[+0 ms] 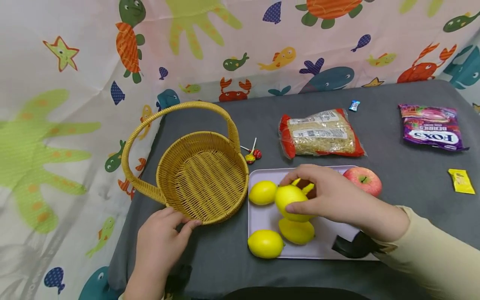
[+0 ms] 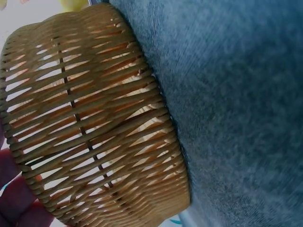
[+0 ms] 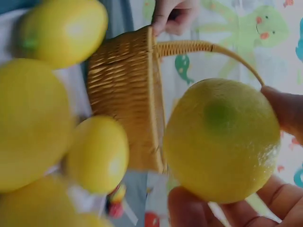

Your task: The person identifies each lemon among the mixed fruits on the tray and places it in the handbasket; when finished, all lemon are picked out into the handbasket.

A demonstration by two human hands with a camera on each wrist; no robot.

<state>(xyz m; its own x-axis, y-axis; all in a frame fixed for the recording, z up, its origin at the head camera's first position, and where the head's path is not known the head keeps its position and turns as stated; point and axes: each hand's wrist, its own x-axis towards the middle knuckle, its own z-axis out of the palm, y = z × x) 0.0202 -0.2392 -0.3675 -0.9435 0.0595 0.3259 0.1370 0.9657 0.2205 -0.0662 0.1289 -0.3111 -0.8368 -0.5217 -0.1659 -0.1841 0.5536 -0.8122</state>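
Observation:
My left hand (image 1: 161, 237) pinches the near rim of a round wicker basket (image 1: 202, 175), whose tall handle arches over its far and left sides. The inside of the basket shows bare woven slats. My right hand (image 1: 330, 193) holds a lemon (image 1: 291, 203) between thumb and fingers above a pale lilac tray (image 1: 330, 246). In the right wrist view the held lemon (image 3: 222, 142) appears in front of the basket. On the tray lie a lemon (image 1: 263, 192) at the back left, another lemon (image 1: 266, 244) at the front left and a third lemon (image 1: 296, 232) under the held one.
A red apple (image 1: 362, 181) sits at the tray's back right. Lollipops (image 1: 251, 156) lie beside the basket. Behind the tray is a clear, red-ended food packet (image 1: 320, 133); a small blue wrapper (image 1: 354, 105), a purple Fox's bag (image 1: 431, 127) and a yellow packet (image 1: 461, 181) lie farther right.

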